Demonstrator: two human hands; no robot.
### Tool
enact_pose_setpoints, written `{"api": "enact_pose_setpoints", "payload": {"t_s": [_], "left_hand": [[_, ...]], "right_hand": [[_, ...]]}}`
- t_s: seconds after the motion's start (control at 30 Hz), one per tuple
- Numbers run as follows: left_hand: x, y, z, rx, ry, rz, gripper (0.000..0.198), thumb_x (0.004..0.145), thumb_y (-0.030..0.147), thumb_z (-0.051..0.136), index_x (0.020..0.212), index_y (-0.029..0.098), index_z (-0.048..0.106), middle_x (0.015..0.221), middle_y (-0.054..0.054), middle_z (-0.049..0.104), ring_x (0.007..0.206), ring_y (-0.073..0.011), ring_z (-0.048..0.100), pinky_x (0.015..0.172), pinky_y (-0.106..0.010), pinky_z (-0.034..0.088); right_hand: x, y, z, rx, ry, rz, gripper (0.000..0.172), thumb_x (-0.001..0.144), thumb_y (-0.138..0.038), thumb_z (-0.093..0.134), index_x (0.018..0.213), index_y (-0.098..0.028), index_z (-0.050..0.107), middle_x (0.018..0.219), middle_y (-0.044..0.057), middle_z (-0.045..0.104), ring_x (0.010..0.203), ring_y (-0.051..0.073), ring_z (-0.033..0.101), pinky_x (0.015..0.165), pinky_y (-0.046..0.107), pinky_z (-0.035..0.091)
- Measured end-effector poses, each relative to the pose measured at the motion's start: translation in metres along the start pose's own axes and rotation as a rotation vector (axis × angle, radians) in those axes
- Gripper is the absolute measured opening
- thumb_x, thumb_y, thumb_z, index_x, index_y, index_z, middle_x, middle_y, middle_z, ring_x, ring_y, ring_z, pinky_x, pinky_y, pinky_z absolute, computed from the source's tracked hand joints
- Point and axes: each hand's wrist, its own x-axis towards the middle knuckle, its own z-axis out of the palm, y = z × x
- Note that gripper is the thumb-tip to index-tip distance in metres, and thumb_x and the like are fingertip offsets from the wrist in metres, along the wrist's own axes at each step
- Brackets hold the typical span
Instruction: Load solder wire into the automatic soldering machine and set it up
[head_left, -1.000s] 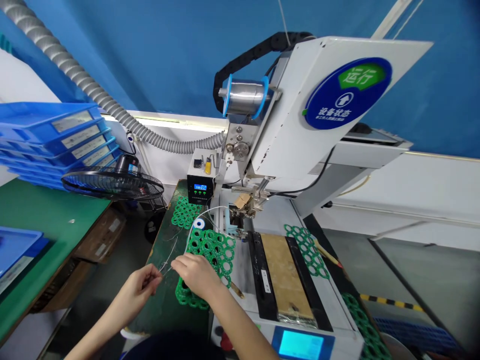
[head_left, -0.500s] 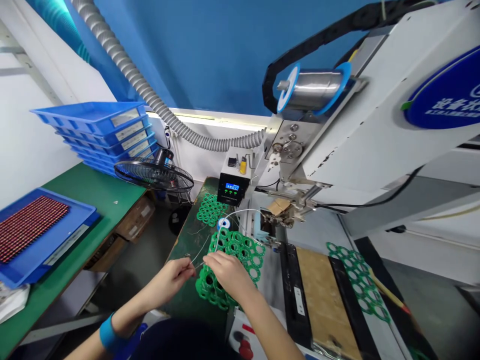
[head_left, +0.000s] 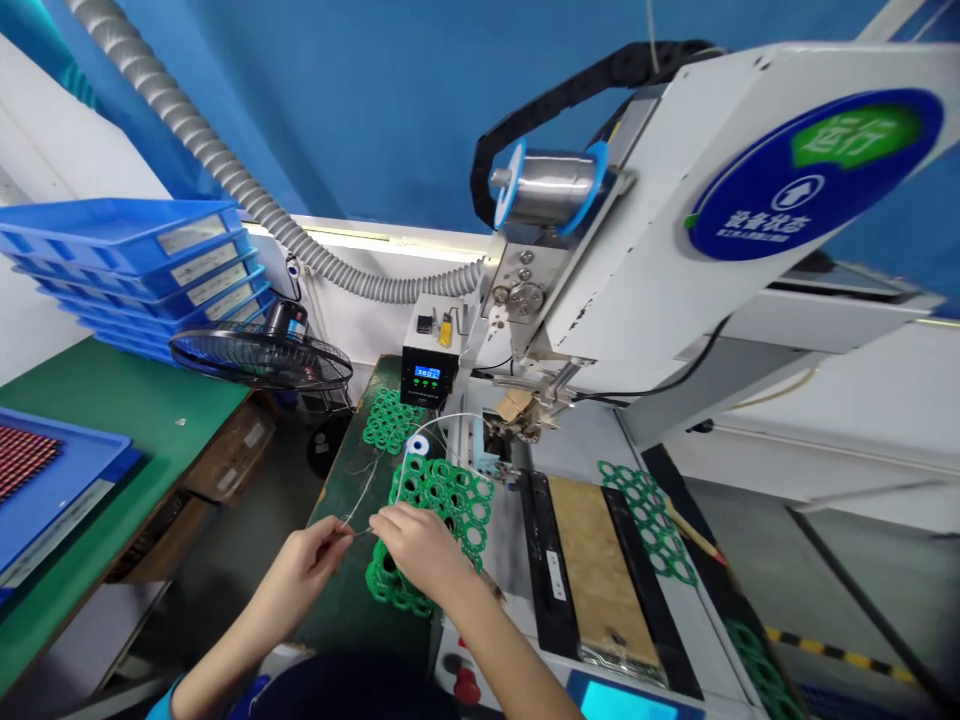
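My left hand (head_left: 311,560) is closed in a pinch on a thin wire (head_left: 362,493), which runs up toward a small spool (head_left: 418,446) with a white rim. Close beside it, my right hand (head_left: 420,548) has its fingers closed round the end of a thin white tube (head_left: 442,418). That tube arcs up to the soldering head (head_left: 517,415) of the machine. A short piece of wire spans the gap between my fingertips. Below and behind my right hand are stacked green ring-patterned plastic holders (head_left: 442,487), partly hidden by it.
A large solder wire reel (head_left: 551,188) hangs on the white machine arm. Behind the holders stands a black controller box (head_left: 429,375) with a lit display. To the left are a fan (head_left: 262,355), stacked blue trays (head_left: 127,260) and a green bench (head_left: 176,425). A red knob (head_left: 466,686) sits near my right forearm.
The view has swung to the right, so the scene sits further left and a lit screen now shows at the bottom. Both hands keep their pinch, close together.
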Motion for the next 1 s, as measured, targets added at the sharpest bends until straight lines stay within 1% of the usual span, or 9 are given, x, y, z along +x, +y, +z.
{"api": "enact_pose_setpoints", "payload": {"t_s": [0.07, 0.17, 0.47, 0.63, 0.73, 0.87, 1.0], "left_hand": [[0.0, 0.0, 0.0, -0.028, 0.009, 0.0, 0.032, 0.087, 0.046, 0.038, 0.079, 0.017, 0.05, 0.058, 0.005, 0.043, 0.055, -0.011, 0.04, 0.053, -0.022, 0.031], [0.001, 0.0, 0.0, -0.03, 0.009, 0.003, 0.032, 0.087, 0.047, 0.038, 0.079, 0.018, 0.047, 0.057, 0.005, 0.042, 0.055, -0.0109, 0.041, 0.054, -0.022, 0.032], [0.003, -0.008, 0.004, -0.018, -0.02, -0.01, 0.034, 0.087, 0.049, 0.037, 0.082, 0.017, 0.048, 0.057, 0.005, 0.041, 0.056, -0.0111, 0.039, 0.054, -0.022, 0.031], [0.001, 0.002, 0.005, 0.014, 0.009, -0.001, 0.033, 0.087, 0.046, 0.036, 0.078, 0.017, 0.048, 0.055, 0.005, 0.042, 0.054, -0.0109, 0.039, 0.053, -0.022, 0.029], [0.001, 0.008, 0.008, 0.006, 0.026, 0.01, 0.031, 0.087, 0.043, 0.037, 0.076, 0.016, 0.049, 0.056, 0.004, 0.042, 0.054, -0.0105, 0.039, 0.053, -0.022, 0.029], [0.0, 0.009, 0.011, -0.019, 0.053, 0.007, 0.03, 0.087, 0.04, 0.039, 0.076, 0.016, 0.05, 0.057, 0.004, 0.041, 0.054, -0.0099, 0.037, 0.051, -0.021, 0.027], [0.0, 0.009, 0.01, -0.066, 0.041, -0.003, 0.029, 0.087, 0.039, 0.04, 0.079, 0.015, 0.053, 0.057, 0.004, 0.045, 0.054, -0.0096, 0.04, 0.052, -0.021, 0.029]], "right_hand": [[0.0, -0.001, 0.001, -0.003, 0.006, 0.009, 0.005, 0.087, -0.018, 0.051, 0.083, -0.018, 0.054, 0.078, -0.001, 0.061, 0.074, 0.015, 0.055, 0.056, 0.028, 0.038], [0.0, -0.002, 0.002, -0.013, 0.012, 0.018, 0.007, 0.088, -0.019, 0.05, 0.082, -0.018, 0.053, 0.076, -0.001, 0.059, 0.072, 0.015, 0.054, 0.055, 0.028, 0.036], [0.001, -0.002, 0.0, -0.05, -0.021, 0.019, 0.007, 0.086, -0.017, 0.051, 0.08, -0.018, 0.053, 0.075, -0.001, 0.058, 0.071, 0.016, 0.053, 0.052, 0.028, 0.035], [-0.002, -0.003, 0.001, -0.033, -0.038, 0.024, 0.006, 0.087, -0.018, 0.051, 0.082, -0.018, 0.054, 0.077, -0.001, 0.059, 0.073, 0.016, 0.054, 0.054, 0.028, 0.037], [-0.003, -0.002, 0.001, -0.009, -0.04, 0.031, 0.004, 0.084, -0.014, 0.054, 0.085, -0.018, 0.055, 0.079, 0.0, 0.061, 0.076, 0.016, 0.055, 0.057, 0.028, 0.039], [-0.003, -0.001, 0.001, 0.003, -0.047, 0.037, 0.009, 0.081, -0.01, 0.057, 0.085, -0.018, 0.057, 0.079, 0.0, 0.06, 0.075, 0.016, 0.055, 0.058, 0.029, 0.039], [-0.005, 0.0, 0.003, 0.014, -0.046, 0.033, 0.01, 0.081, -0.009, 0.057, 0.086, -0.018, 0.057, 0.078, -0.001, 0.059, 0.074, 0.016, 0.055, 0.058, 0.029, 0.039]]}}
